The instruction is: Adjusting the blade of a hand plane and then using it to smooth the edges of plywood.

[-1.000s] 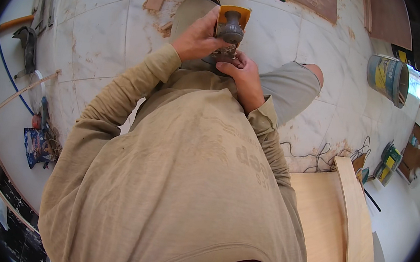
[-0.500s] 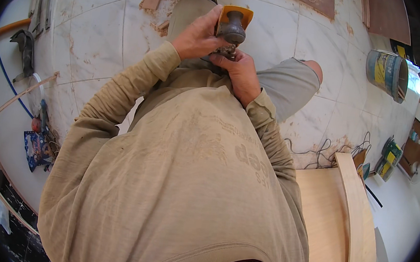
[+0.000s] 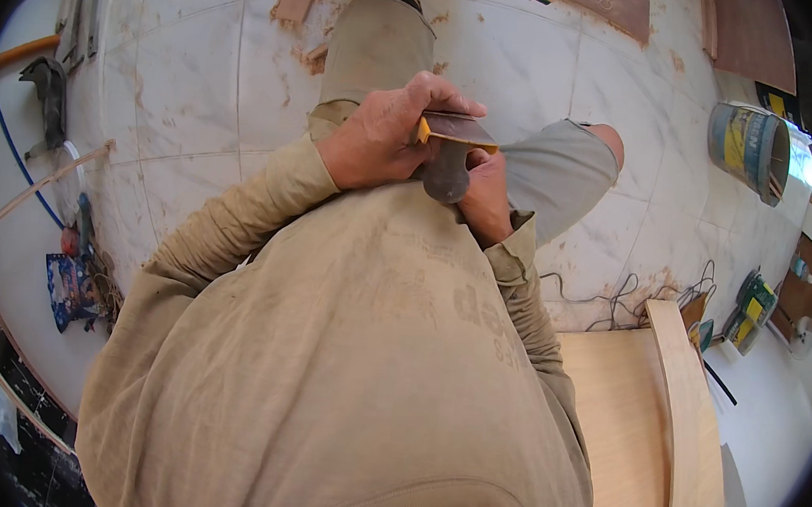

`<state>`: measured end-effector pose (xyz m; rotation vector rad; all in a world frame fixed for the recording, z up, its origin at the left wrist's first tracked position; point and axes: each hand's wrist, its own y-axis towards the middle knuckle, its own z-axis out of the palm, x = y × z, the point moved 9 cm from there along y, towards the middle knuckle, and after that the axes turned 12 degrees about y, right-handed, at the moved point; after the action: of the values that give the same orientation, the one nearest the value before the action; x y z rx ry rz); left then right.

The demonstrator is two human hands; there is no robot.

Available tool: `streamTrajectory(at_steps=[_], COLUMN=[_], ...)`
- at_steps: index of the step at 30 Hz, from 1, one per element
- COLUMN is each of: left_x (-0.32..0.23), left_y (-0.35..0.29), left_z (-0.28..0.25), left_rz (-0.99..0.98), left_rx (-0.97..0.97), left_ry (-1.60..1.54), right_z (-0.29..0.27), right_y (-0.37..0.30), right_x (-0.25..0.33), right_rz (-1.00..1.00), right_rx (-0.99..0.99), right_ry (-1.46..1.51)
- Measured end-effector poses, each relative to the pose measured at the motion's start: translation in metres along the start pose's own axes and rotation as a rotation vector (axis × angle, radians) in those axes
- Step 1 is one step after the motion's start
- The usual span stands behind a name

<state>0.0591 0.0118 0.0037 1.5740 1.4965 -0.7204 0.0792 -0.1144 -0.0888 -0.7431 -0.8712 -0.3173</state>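
Left hand (image 3: pixel 382 140) has its fingers clamped over the top of a small orange-and-grey sanding tool (image 3: pixel 449 151), held above the person's lap. Right hand (image 3: pixel 483 198) grips the tool's underside, fingers closed on it.

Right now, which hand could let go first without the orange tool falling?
Probably the right hand. It only grips the tool's grey lower part from the side, while the left hand wraps over the top of the orange tool and seems to carry it.
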Motion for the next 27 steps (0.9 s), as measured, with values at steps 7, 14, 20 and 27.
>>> streamTrajectory(at_steps=[7,14,20,27], left_x=[-0.013,-0.009,-0.007,0.003], left_y=[-0.007,-0.007,-0.007,-0.006], left_z=[-0.004,-0.002,-0.003,-0.001], left_rz=[0.079,0.052,0.079,0.073], left_rx=[-0.002,0.024,-0.007,-0.031], left_ry=[0.07,0.049,0.046,0.003], right_z=[0.003,0.002,0.002,-0.001], right_y=[-0.005,-0.004,-0.004,-0.001], right_x=[0.008,0.008,0.008,0.0], right_rz=[-0.083,-0.097,-0.097,-0.061], right_rx=[0.015,0.008,-0.013,-0.058], right_ry=[0.013,0.008,-0.043,0.037])
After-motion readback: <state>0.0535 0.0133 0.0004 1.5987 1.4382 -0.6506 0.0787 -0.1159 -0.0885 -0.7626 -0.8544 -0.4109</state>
